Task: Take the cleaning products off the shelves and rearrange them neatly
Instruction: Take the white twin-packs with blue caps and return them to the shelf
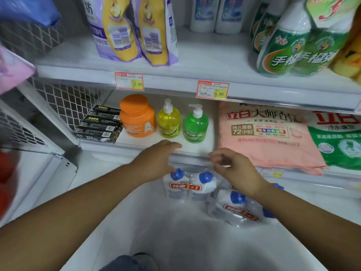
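1. White metal shelves fill the view in tiers; both bare hands reach out over the front lip of the middle tier.
2. Left hand lies palm down at the lip, fingers pressed together and pointing toward 2 o'clock, gripping nothing.
3. Right hand hovers just beside it at 3 o'clock, fingers loosely curled and slightly apart, empty as far as the blur lets one see.
4. On the middle tier, at 12 o'clock from the left hand, an orange jar, a yellow pump bottle and a green pump bottle stand upright in a row, near each other.
5. Black boxes are stacked at 9 o'clock of the jar, just beside it.
6. A pink bag lies flat at 3 o'clock of the green bottle, with a green-and-white bag beyond it.
7. Below the hands, on the lowest tier, sits a twin pack of blue-capped white bottles, upright; a second pack lies tilted at its 4 o'clock (partly under the right wrist).
8. Purple-and-yellow pouches and green bottles stand on the top tier.
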`<act>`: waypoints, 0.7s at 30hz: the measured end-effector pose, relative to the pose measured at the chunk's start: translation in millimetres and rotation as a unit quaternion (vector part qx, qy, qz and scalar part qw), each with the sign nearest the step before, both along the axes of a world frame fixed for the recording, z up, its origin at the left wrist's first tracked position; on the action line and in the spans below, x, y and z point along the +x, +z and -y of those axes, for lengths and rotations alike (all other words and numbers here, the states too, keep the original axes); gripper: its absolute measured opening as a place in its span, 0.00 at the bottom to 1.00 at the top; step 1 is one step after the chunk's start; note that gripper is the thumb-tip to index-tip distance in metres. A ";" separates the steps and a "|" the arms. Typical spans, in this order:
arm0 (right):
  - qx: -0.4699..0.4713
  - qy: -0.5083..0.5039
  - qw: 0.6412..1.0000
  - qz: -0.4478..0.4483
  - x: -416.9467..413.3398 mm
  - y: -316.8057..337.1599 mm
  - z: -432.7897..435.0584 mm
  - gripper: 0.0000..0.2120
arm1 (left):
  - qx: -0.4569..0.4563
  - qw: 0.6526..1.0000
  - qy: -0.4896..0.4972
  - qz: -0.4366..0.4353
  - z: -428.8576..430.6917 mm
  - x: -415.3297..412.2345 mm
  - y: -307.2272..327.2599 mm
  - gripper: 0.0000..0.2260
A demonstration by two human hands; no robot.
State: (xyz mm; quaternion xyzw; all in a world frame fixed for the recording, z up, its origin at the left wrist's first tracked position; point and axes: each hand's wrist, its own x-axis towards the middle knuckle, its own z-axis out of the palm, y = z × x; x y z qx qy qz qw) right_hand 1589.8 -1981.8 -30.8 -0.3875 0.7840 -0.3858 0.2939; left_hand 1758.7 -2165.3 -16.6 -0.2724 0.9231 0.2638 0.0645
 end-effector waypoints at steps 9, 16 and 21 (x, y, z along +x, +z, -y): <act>-0.291 -0.086 0.950 -0.072 -26.0 155.7 26.3 0.12 | -0.227 0.929 -0.016 -0.293 10.9 -68.6 112.8 0.25; -0.214 -0.130 0.961 -0.119 -86.5 172.1 128.0 0.21 | -0.301 0.906 0.027 -0.297 59.4 -108.2 93.3 0.25; -0.209 -0.188 0.956 -0.086 -131.6 169.5 209.8 0.26 | -0.400 0.844 0.037 -0.356 75.4 -118.1 73.1 0.16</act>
